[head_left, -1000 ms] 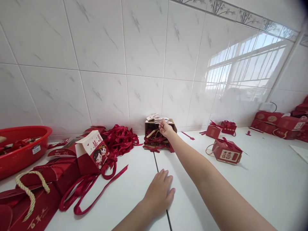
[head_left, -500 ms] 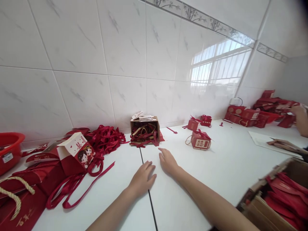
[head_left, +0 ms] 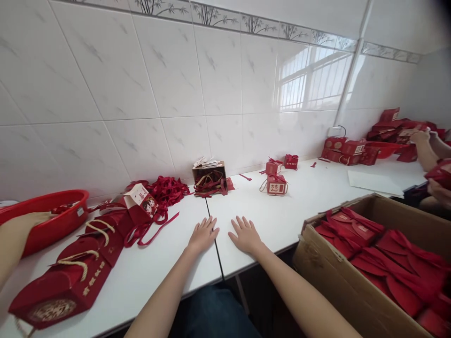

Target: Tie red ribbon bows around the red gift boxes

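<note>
White table (head_left: 253, 202), under both palms: a dark seam runs between the hands; anything thin pushed across might, I judge, catch in it. Open carton (head_left: 327, 272), right of the right hand (head_left: 245, 236), holding red boxes: a wide rightward swing of the forearm could knock its rim. Ribbon heap (head_left: 171, 190), beyond and left of the left hand (head_left: 203, 234), one tail trailing nearer: a leftward sweep might snag it and drag the tangle. Gift box (head_left: 276, 185), beyond the right hand: apparently light, easily tipped by a reaching arm.

Hands: both flat, fingers spread, holding nothing.

Appearance: table smooth, white; carton brown, worn along the rim; ribbon crimson, glossy, crumpled; gift box red, upright, pale-panelled, bow on top, cord loop alongside.
</note>
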A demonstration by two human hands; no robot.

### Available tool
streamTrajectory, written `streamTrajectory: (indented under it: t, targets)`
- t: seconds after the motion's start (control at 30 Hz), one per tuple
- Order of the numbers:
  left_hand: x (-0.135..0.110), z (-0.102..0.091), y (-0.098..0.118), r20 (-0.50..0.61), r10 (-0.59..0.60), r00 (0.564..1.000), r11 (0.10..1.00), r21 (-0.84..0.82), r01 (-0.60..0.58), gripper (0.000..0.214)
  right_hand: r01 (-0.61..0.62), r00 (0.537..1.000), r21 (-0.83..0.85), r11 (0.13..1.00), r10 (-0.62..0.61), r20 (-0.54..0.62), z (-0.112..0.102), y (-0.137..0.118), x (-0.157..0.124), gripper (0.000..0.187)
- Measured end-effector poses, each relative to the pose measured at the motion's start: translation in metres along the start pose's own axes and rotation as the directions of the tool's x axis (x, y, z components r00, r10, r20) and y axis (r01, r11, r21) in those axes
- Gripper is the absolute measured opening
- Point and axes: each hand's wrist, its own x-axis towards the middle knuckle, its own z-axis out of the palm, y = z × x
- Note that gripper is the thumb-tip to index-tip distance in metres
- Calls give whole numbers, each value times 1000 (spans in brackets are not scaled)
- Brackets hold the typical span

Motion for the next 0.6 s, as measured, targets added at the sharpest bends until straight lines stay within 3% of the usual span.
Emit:
streamTrajectory:
  t: [0.23,0.37,0.43,0.5,0.6]
  targets:
    - [-44,-1,23,13,-90,996,993,76,89,67,-5,1000,-24,1000,4,-6,-8,-7,-58,69]
    - [-78,0,38,9,-133,991,988,86,132,66,7,999,-34,999,-8,-50,-12,-10,-106,66]
    - [-104,3,43,17,-137,990,988,74,135,65,15,997,25,1000,-13,-74,-5,-15,-141,67]
    - [-140,13,44,34,-102,994,995,12,101,61,-17,997,187,982,30,-68,9,-22,-181,66]
    - [-203,51,40,-164,-49,985,977,-214,13,53,4,1000,417,909,0,-11,36,-37,-242,66]
